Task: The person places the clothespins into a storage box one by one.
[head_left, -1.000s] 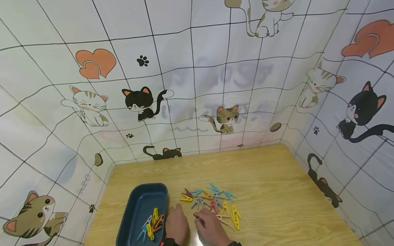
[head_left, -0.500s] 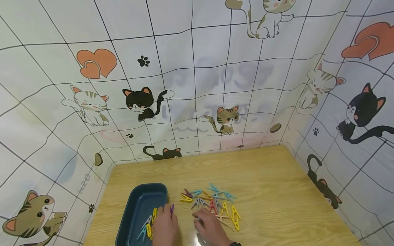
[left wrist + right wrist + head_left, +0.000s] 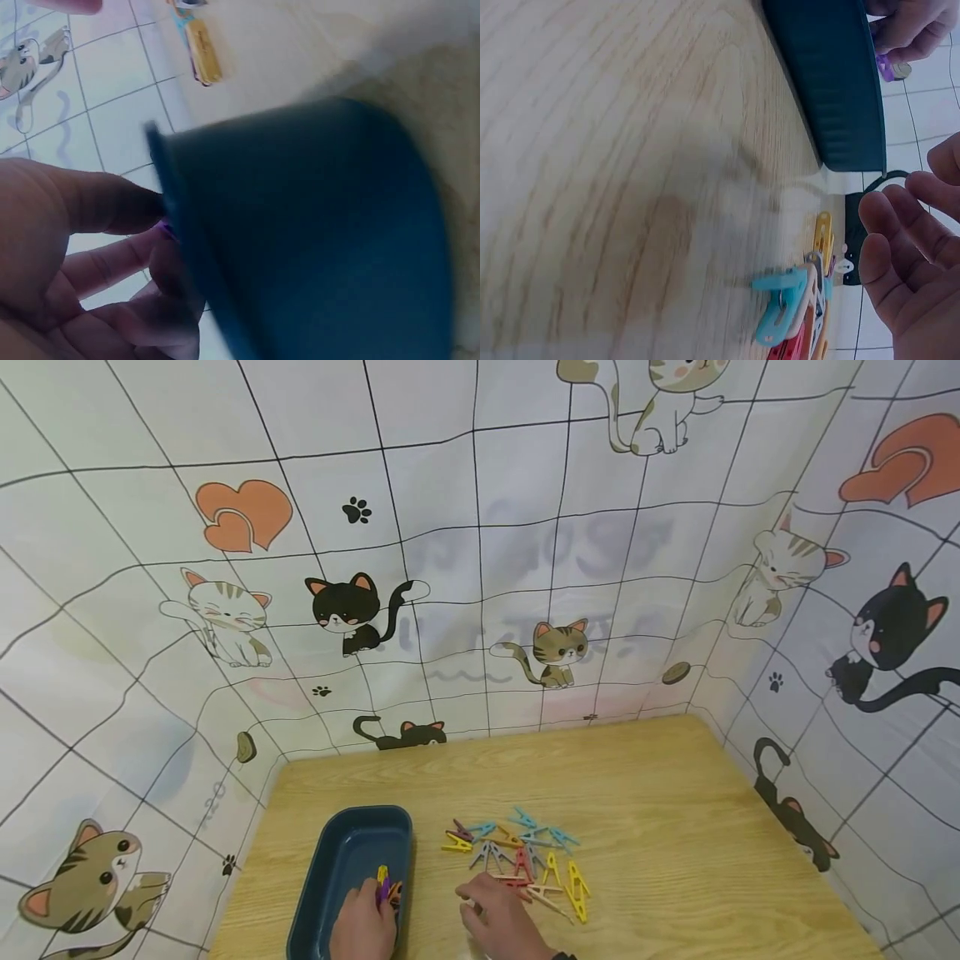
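Head view: left hand [image 3: 363, 922] pinches one purple clothespin [image 3: 385, 888] over one tray [image 3: 352, 853].

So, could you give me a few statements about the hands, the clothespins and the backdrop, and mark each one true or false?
1. The left hand pinches a purple clothespin. True.
2. The right hand is outside the blue tray. True.
3. Both hands are gripping clothespins. False: only the left hand is; the right hand shows none in its fingers.
4. Every clothespin outside the tray is yellow. False: a red clothespin and a light blue clothespin, among others, lie on the table.
5. The backdrop is printed with cats. True.
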`<state>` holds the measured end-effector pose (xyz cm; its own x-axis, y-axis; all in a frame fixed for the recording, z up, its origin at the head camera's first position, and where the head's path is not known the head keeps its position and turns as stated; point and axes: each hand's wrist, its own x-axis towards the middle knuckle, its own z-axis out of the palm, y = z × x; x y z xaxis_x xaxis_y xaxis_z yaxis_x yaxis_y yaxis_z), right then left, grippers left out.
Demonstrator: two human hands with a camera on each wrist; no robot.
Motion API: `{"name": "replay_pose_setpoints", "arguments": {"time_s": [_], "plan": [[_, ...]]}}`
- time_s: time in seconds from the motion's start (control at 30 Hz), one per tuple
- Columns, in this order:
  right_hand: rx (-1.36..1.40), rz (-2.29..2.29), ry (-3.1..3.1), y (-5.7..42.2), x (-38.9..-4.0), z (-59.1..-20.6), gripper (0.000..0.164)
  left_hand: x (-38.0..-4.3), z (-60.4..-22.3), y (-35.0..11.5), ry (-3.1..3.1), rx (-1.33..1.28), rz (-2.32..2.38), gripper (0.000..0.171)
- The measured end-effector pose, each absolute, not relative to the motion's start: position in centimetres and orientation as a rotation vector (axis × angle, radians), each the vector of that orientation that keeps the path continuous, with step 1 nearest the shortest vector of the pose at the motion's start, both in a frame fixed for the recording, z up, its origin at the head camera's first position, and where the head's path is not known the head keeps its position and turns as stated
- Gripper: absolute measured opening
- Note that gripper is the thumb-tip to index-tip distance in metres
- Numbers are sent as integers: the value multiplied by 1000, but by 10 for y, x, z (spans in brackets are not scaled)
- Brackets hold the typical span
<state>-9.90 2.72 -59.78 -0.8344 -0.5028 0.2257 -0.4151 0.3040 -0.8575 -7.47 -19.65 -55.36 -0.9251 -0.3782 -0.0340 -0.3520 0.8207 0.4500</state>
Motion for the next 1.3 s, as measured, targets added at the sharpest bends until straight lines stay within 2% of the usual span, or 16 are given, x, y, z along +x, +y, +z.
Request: {"name": "replay_pose_setpoints", "arguments": {"time_s": [0.13,0.27,0.47,0.7,1.0,1.3], "plan": [[-870,-1544,2466,24,-98,-598,21,-73,-560,-202,-3012,625,-698,13],[-855,-1528,2475,22,-97,-600,21,-71,-562,-203,-3029,633,-694,26],[-880,-1525,2513,23,-97,-602,20,-70,-564,-204,-3050,623,-696,22],[-893,-1511,2558,25,-96,-605,19,-69,-561,-200,-3045,611,-713,26],[-887,-1576,2598,35,-97,-608,19,-67,-555,-177,-2800,407,-712,15],[-852,-1603,2743,48,-99,-607,18,-80,-548,-145,-2896,217,-701,25]]}}
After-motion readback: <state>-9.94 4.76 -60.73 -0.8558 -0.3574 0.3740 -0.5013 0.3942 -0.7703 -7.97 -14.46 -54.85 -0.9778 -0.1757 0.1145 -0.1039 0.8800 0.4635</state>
